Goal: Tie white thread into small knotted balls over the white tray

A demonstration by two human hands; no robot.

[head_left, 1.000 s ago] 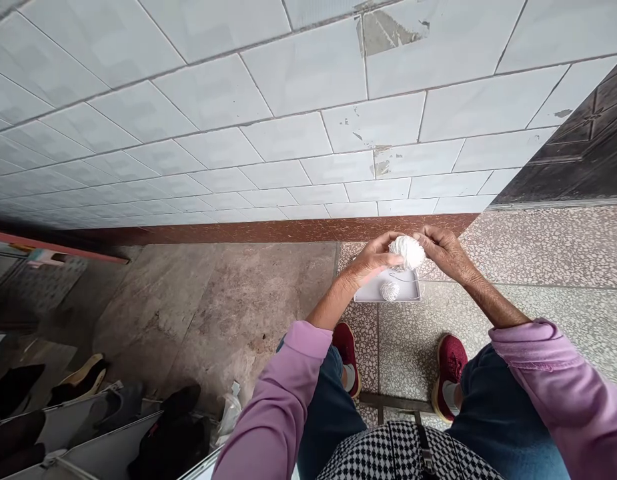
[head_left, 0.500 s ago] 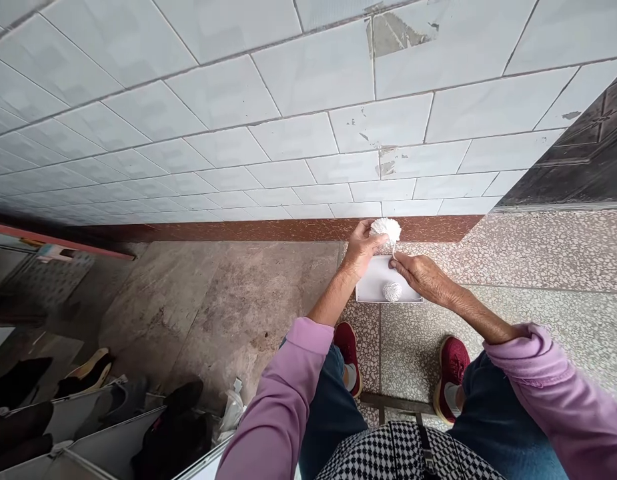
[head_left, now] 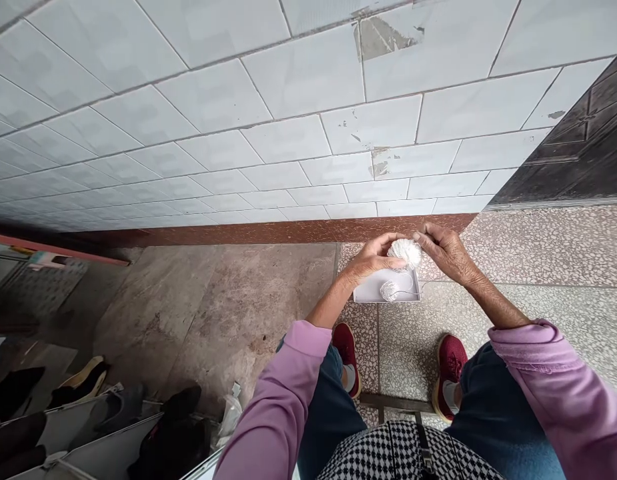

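Note:
My left hand [head_left: 375, 259] is closed round a white ball of yarn [head_left: 404, 252], thumb below it and fingers above. At the ball's right side, my right hand [head_left: 444, 250] pinches with thumb and forefinger, where the white strand seems to lie; the strand itself is hard to make out there. Beneath the hands a shallow white tray [head_left: 368, 291] rests on the floor. In it sits a smaller white yarn ball [head_left: 389, 291], with a loose thread curving from it toward the tray's right side.
A white tiled wall [head_left: 308, 80] with a brown base strip [head_left: 248, 233] rises ahead. My red shoes [head_left: 451, 363] stand on the speckled floor, either side of the tray. Several dark shoes lie on a rack [head_left: 108, 440] at lower left, beside a clear plastic bag [head_left: 231, 413]. A dark door [head_left: 583, 147] is at right.
The held yarn ball has moved right and slightly down with my left hand. My right hand has risen from over the tray to the ball's right side. Loose thread now shows in the tray.

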